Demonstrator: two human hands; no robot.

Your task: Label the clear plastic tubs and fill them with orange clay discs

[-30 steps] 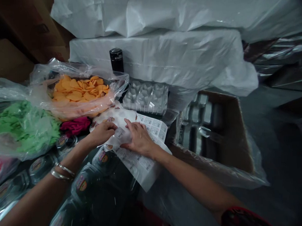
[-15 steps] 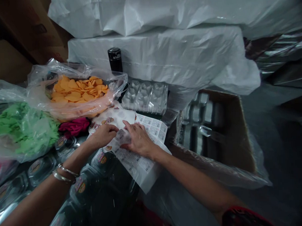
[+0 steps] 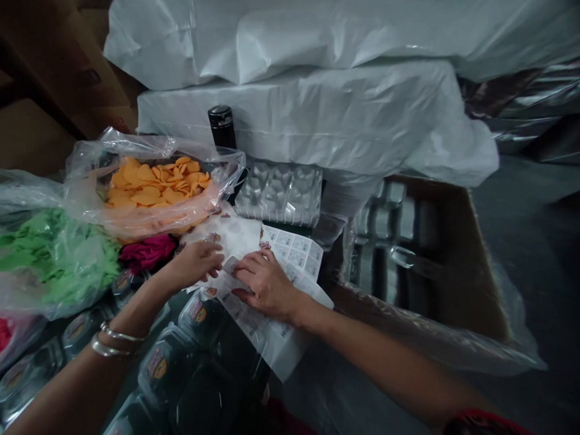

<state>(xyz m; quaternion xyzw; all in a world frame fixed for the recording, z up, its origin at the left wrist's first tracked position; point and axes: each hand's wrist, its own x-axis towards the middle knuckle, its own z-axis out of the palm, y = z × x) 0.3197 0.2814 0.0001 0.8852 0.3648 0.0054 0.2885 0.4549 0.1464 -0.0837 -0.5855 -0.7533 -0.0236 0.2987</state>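
A sheet of printed barcode labels (image 3: 298, 250) lies under my hands, its lower end curling over clear plastic containers. My right hand (image 3: 268, 286) is over the sheet, with thumb and fingers drawn together at a small greyish label (image 3: 230, 265). To the left of that label is my left hand (image 3: 198, 263), its fingers loosely bent and apart, with nothing visible in them. Beneath and behind the hands is a white sheet of round logo stickers (image 3: 245, 235). Several lidded clear containers (image 3: 155, 364) with logo stickers stand below my left forearm.
An open bag of orange flat pieces (image 3: 156, 181) and a bag of green pieces (image 3: 51, 253) are at left, near a magenta cloth (image 3: 147, 252). Behind stand a black bottle (image 3: 222, 127) and clear moulded trays (image 3: 279, 192). A cardboard box (image 3: 479, 267) holds stacked plastic containers at right.
My left fingers have loosened and moved slightly left, away from the label. My right fingers have curled in over the label. The view has shifted a little.
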